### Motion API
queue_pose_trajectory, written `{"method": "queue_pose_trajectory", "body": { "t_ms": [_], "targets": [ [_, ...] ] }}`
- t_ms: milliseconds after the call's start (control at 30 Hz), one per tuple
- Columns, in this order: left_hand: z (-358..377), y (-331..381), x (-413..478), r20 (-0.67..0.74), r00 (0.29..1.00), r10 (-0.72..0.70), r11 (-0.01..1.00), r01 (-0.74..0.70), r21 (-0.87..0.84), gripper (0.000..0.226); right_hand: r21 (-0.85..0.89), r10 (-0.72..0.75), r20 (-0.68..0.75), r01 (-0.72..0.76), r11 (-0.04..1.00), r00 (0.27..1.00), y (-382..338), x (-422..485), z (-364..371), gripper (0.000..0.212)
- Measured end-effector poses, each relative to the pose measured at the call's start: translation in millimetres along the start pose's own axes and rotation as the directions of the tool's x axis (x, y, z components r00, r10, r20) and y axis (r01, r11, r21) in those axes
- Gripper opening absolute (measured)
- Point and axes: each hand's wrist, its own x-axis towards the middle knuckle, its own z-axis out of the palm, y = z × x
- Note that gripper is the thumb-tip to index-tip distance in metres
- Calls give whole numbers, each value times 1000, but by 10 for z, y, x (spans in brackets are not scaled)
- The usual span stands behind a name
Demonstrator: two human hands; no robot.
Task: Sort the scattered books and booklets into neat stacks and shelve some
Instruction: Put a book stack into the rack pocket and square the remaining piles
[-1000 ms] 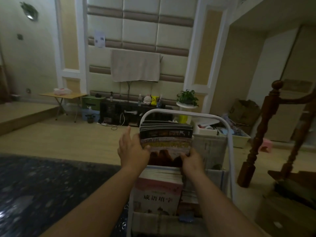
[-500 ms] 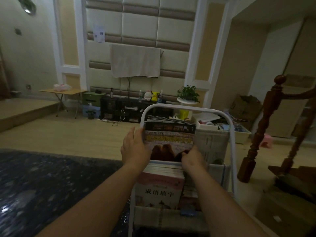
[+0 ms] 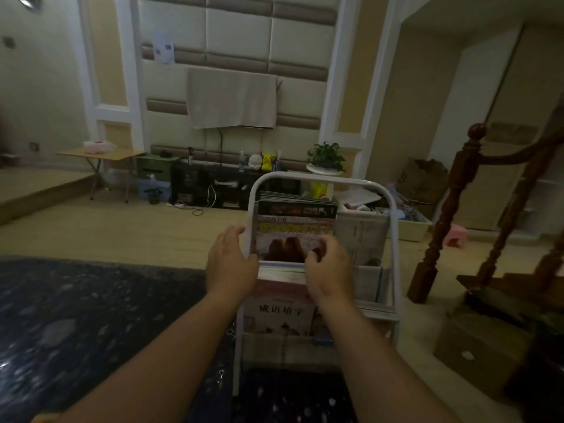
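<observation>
Left hand grips the booklets by the left edge, and right hand curls on their cover. They stand in a white rack, a pink book just below the hands.

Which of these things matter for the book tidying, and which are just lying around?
Job: left hand, right hand, booklets, pink book, white rack.
Lying about: potted plant, folding table, yellow toy, cardboard box.
</observation>
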Motion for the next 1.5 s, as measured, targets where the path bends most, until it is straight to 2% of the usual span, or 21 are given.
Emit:
{"method": "queue_pose_trajectory", "body": {
  "t_ms": [200,333,700,1033,1233,1300,1400,1467,1500],
  "targets": [
    [-329,-189,-403,13,997,-82,996,83,-43,59,45,-29,115,24,999,993,-165,-571,195,39],
    [-616,-415,-649,37,995,-97,993,99,-56,56,63,-40,142,31,998,989,-247,-901,313,40],
    [-1296,-1393,-1225,56,969,-240,970,238,41,51,79,-5,326,-21,997,945,-403,-1857,913,40],
    [-1698,-2174,-1585,29,922,-387,921,385,57,50,-3,25,458,-26,1000,889,-405,-2561,1605,45],
    [-1752,-2565,-1706,61,894,-444,892,434,128,47,-33,64,579,-55,998,813,-314,-2858,1991,47],
    [-1761,-2677,-1692,86,872,-482,863,457,215,50,-62,98,633,-76,995,768,-282,-2917,2072,44],
    [-1761,-2813,-1641,109,791,-603,727,487,484,61,-161,228,722,-162,974,653,-237,-2992,2164,37],
    [-1753,-2907,-1602,142,717,-683,654,513,556,71,-229,300,757,-195,954,581,-189,-3033,2258,41],
    [-1742,-2971,-1585,151,687,-710,635,533,560,75,-245,318,760,-204,948,567,-166,-3054,2310,44]
  ]
}}
